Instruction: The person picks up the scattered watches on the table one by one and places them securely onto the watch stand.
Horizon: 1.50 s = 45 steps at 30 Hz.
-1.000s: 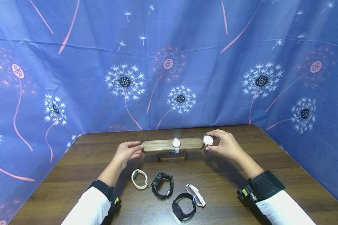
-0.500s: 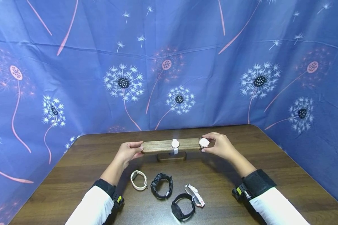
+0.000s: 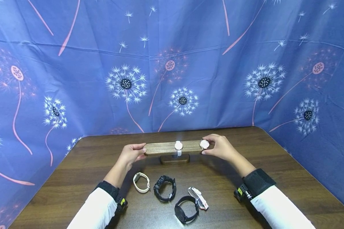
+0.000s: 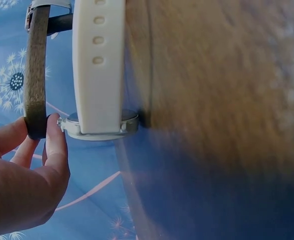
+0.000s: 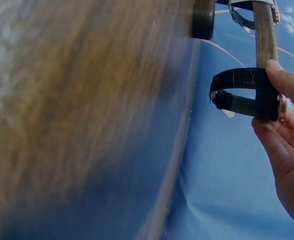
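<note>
A wooden watch stand (image 3: 160, 149) with a rounded crossbar stands near the back of the table. My left hand (image 3: 131, 155) pinches the bar's left end between thumb and fingers. At the other end, my right hand (image 3: 220, 147) grips a round-faced watch (image 3: 204, 144) by its case edges. In the right wrist view, that watch's dark strap (image 5: 239, 78) loops around the bar's end and hangs below it. A white-strapped watch (image 3: 179, 146) sits around the middle of the bar.
On the table (image 3: 83, 178) in front of the stand lie a cream-strapped watch (image 3: 141, 182), a chunky black watch (image 3: 164, 189), a white watch (image 3: 198, 197) and a black round watch (image 3: 186, 210). A blue dandelion-print cloth (image 3: 160, 79) hangs behind.
My right hand has moved left, bringing the dark-strapped watch from beside the bar's right end onto it. My left hand keeps its hold on the left end.
</note>
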Available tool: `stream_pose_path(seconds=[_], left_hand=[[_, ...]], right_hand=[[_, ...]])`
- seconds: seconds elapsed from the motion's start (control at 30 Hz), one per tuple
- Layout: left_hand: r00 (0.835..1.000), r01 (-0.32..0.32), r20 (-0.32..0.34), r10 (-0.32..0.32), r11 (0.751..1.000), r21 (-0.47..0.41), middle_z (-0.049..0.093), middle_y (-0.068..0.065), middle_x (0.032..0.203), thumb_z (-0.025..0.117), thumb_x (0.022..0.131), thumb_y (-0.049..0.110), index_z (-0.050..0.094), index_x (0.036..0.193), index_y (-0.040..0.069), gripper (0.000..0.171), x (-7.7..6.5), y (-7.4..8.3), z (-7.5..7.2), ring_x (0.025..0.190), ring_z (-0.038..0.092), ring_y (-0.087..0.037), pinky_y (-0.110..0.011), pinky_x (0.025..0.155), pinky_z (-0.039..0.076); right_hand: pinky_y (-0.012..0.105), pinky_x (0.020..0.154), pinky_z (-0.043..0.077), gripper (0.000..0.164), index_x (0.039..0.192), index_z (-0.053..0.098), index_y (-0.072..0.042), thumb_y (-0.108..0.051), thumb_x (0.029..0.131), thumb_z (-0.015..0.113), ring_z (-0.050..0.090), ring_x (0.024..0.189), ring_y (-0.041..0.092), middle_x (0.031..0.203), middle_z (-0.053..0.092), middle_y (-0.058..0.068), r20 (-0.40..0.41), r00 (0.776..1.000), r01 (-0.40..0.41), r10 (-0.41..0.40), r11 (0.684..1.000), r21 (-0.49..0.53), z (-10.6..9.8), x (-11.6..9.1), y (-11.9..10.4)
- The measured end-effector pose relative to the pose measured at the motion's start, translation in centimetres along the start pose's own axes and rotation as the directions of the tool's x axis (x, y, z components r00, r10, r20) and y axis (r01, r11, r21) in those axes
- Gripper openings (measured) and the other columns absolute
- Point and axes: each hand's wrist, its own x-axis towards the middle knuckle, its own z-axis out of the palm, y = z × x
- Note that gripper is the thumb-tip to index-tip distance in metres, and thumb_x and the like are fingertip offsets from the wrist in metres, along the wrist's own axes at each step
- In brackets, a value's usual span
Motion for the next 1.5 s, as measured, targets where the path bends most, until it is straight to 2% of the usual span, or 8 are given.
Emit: stream_pose_path(seconds=[0.6,0.93,1.5], left_hand=[[1.000,0.001,0.000,-0.001,0.999,0.035,0.055,-0.030,0.129,0.060,0.091,-0.009,0.056,0.128,-0.010,0.038,0.0,0.1,0.0,0.082,0.066,-0.013,-0.038,0.086,0.056],[1.000,-0.014,-0.006,0.014,0.999,0.036,0.058,-0.028,0.124,0.060,0.090,-0.010,0.057,0.127,-0.011,0.037,0.1,-0.2,0.0,0.079,0.065,-0.012,-0.042,0.087,0.055],[1.000,-0.010,-0.018,0.011,0.999,0.043,0.056,-0.031,0.127,0.061,0.090,-0.009,0.057,0.126,-0.011,0.037,0.1,-0.2,0.2,0.081,0.066,-0.014,-0.039,0.085,0.056]], right_hand=[[0.040,0.078,0.055,0.057,0.106,0.069,0.006,-0.012,0.059,0.093,0.066,0.087,0.025,0.099,0.070,0.013,0.037,0.999,0.038,-0.037,0.999,-0.027,-0.2,0.8,-0.3],[0.040,0.079,0.054,0.057,0.106,0.069,0.005,-0.015,0.058,0.094,0.066,0.088,0.026,0.099,0.070,0.014,0.056,0.996,0.075,-0.072,0.996,-0.041,0.5,1.5,-0.6],[0.040,0.081,0.054,0.058,0.106,0.069,0.002,-0.019,0.059,0.094,0.066,0.092,0.026,0.104,0.069,0.013,0.098,0.989,0.116,-0.109,0.991,-0.068,1.9,2.7,-1.3]])
